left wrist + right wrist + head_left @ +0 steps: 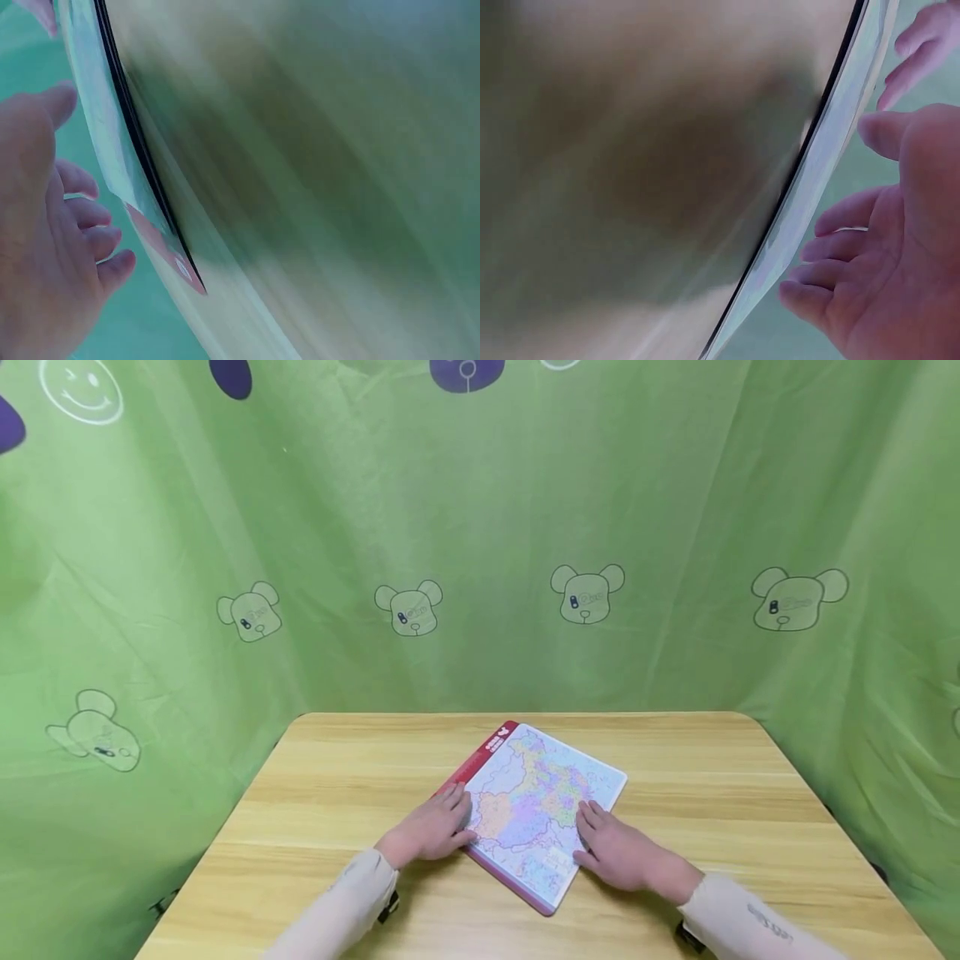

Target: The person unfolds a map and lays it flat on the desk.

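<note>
A flat rectangular map board (525, 802) with a red strip along one side lies on the table, turned at an angle. Patches of pastel colour cover its printed map. My left hand (431, 827) is at the board's left edge, fingers extended over it and thumb apart. At the right edge, my right hand (618, 850) has its fingertips just over the printed surface. In the left wrist view, the loosely spread left hand (52, 225) shows beside the board's thin edge (142, 165). Relaxed fingers of the right hand (885, 240) appear in the right wrist view.
The wooden table (337, 768) has rounded far corners. A green curtain (480, 527) printed with bear heads hangs behind it and along both sides. Light sleeves (341, 902) cover both forearms, with dark bands near the wrists.
</note>
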`<state>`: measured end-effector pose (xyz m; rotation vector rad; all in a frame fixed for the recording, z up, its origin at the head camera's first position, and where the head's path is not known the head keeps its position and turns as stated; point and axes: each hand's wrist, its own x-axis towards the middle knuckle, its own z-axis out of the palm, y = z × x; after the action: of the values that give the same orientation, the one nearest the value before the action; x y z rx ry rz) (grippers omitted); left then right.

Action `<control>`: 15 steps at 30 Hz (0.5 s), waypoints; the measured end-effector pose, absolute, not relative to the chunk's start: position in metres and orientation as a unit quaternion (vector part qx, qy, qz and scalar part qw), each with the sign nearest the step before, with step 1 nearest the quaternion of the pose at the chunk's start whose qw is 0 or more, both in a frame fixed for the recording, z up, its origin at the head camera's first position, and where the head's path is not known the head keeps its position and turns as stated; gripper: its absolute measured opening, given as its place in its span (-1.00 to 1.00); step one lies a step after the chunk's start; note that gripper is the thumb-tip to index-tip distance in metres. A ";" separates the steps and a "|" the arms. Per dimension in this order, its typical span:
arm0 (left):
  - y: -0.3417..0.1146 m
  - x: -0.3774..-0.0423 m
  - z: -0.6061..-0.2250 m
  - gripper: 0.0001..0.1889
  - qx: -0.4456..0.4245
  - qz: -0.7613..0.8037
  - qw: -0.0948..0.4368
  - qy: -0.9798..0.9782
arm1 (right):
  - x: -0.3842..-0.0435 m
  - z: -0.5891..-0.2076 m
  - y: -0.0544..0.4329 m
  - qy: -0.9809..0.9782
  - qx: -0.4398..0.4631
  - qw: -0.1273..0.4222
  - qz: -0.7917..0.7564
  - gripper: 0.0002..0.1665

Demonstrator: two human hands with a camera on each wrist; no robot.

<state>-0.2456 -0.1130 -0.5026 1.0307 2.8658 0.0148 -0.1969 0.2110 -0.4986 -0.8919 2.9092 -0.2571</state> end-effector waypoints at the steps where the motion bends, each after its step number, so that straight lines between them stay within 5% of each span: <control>1: -0.115 -0.248 -0.503 -0.27 0.340 0.005 0.046 0.939 | -0.194 -0.499 0.209 0.951 -0.293 0.046 -0.084 -0.21; 15: -0.126 -0.261 -0.512 -0.14 0.323 0.013 0.090 0.942 | -0.169 -0.501 0.191 0.950 -0.295 0.061 -0.086 -0.15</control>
<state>-0.2605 -0.1265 -0.5122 0.9603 2.8004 0.0372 -0.1695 0.1910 -0.5010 -0.8915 2.8731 -0.2595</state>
